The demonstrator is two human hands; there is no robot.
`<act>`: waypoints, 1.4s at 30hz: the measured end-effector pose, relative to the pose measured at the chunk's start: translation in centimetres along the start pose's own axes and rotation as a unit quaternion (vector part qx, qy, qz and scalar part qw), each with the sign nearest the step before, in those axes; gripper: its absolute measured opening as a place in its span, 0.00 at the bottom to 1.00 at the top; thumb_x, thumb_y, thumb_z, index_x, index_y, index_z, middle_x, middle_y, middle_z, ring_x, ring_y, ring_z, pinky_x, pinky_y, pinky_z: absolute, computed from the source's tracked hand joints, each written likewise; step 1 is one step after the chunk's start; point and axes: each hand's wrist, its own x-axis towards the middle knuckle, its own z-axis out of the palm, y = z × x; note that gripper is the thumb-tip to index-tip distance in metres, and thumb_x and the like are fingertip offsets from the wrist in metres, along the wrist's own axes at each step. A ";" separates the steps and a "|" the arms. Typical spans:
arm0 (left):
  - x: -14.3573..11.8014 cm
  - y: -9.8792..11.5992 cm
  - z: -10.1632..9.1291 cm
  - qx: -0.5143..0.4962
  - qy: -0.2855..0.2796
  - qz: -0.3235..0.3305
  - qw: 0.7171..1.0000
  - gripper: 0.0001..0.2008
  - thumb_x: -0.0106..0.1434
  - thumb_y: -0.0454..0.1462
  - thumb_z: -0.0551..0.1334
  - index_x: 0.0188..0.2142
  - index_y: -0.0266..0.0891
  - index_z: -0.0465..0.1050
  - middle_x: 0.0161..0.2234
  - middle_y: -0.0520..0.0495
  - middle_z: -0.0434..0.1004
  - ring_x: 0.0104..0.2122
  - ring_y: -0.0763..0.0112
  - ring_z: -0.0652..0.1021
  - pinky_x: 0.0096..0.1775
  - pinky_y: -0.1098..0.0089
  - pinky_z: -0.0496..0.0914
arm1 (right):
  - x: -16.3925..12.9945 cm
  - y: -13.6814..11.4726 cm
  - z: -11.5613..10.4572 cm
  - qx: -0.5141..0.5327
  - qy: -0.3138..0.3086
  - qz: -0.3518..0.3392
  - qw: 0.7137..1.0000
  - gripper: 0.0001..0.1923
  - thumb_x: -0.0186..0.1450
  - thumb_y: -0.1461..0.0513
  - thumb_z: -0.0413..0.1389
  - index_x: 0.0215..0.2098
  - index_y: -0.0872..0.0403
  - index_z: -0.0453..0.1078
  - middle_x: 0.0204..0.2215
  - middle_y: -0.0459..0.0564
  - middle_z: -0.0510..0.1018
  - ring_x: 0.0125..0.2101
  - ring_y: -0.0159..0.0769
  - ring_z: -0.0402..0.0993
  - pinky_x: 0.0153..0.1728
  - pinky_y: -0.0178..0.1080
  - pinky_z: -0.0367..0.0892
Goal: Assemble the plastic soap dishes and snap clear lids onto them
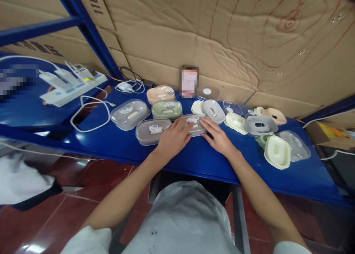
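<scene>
Resting on a grey box with a clear cover, my two hands meet over it near the front of a blue table. My left hand comes in from one side and my right hand from the other, fingers half extended and slightly apart; whether they grip the box or merely touch it, I cannot tell. The box sits between them, flat on the glossy tabletop. Just beside my left hand is another grey box, with a green box and a peach box behind it. Beyond my right fingers leans a grey lid; farther right, a cream piece and a clear cover lie close together.

A cardboard wall closes off the back, creased and marked with red lines, and a phone stands upright before it, its screen blurred out. Blue metal posts rise at the left, where a white power strip carries several plugs and a white cable loops over the blue. Beneath, red tiles shine with reflected light, and an open carton stands off to the right
</scene>
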 end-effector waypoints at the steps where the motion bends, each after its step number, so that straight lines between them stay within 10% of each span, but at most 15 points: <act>1: 0.2 -0.2 -0.1 -0.008 0.000 -0.002 1.000 0.22 0.73 0.33 0.62 0.65 0.38 0.70 0.65 0.31 0.71 0.66 0.44 0.74 0.63 0.47 0.73 | 0.1 -0.2 -0.1 0.000 0.006 0.008 1.000 0.31 0.78 0.56 0.53 0.77 0.45 0.57 0.72 0.54 0.68 0.73 0.49 0.61 0.73 0.57 0.62; 8: 1.6 -1.6 -0.8 -0.041 -0.009 0.011 0.999 0.22 0.68 0.35 0.69 0.60 0.38 0.69 0.69 0.30 0.68 0.69 0.44 0.71 0.66 0.46 0.70 | 1.9 0.5 -0.7 -0.062 0.011 0.024 0.998 0.27 0.81 0.60 0.40 0.75 0.47 0.60 0.66 0.53 0.75 0.67 0.46 0.69 0.69 0.55 0.66; 17: 1.5 -2.7 -0.7 0.012 0.004 -0.009 1.000 0.21 0.69 0.34 0.69 0.60 0.36 0.71 0.68 0.28 0.70 0.68 0.42 0.71 0.69 0.43 0.65 | 5.7 3.7 0.6 -0.185 -0.001 0.038 0.982 0.18 0.77 0.63 0.49 0.56 0.58 0.77 0.65 0.66 0.74 0.71 0.60 0.60 0.70 0.72 0.51; 27: 1.4 -2.8 -0.4 0.002 0.019 -0.027 0.999 0.20 0.71 0.34 0.66 0.61 0.35 0.71 0.67 0.29 0.71 0.69 0.44 0.71 0.71 0.43 0.61 | -0.8 1.9 -3.0 -0.216 -0.019 -0.014 0.976 0.14 0.77 0.63 0.51 0.54 0.54 0.77 0.66 0.60 0.73 0.71 0.57 0.61 0.69 0.65 0.58; 34: -0.5 1.5 0.0 -0.013 0.076 0.060 0.995 0.16 0.77 0.36 0.57 0.61 0.35 0.72 0.67 0.34 0.72 0.67 0.49 0.74 0.67 0.49 0.68 | -5.5 -2.6 -4.1 -0.118 -0.030 -0.080 0.989 0.13 0.77 0.59 0.56 0.57 0.51 0.75 0.64 0.59 0.75 0.69 0.51 0.67 0.66 0.57 0.66; 42: -5.6 3.2 2.3 -0.095 -0.012 0.106 0.990 0.10 0.74 0.40 0.66 0.51 0.40 0.76 0.57 0.40 0.80 0.55 0.52 0.79 0.56 0.52 0.75 | -6.6 -2.0 -4.1 -0.151 0.042 0.052 0.986 0.18 0.79 0.62 0.53 0.65 0.50 0.70 0.60 0.55 0.81 0.61 0.49 0.76 0.60 0.54 0.67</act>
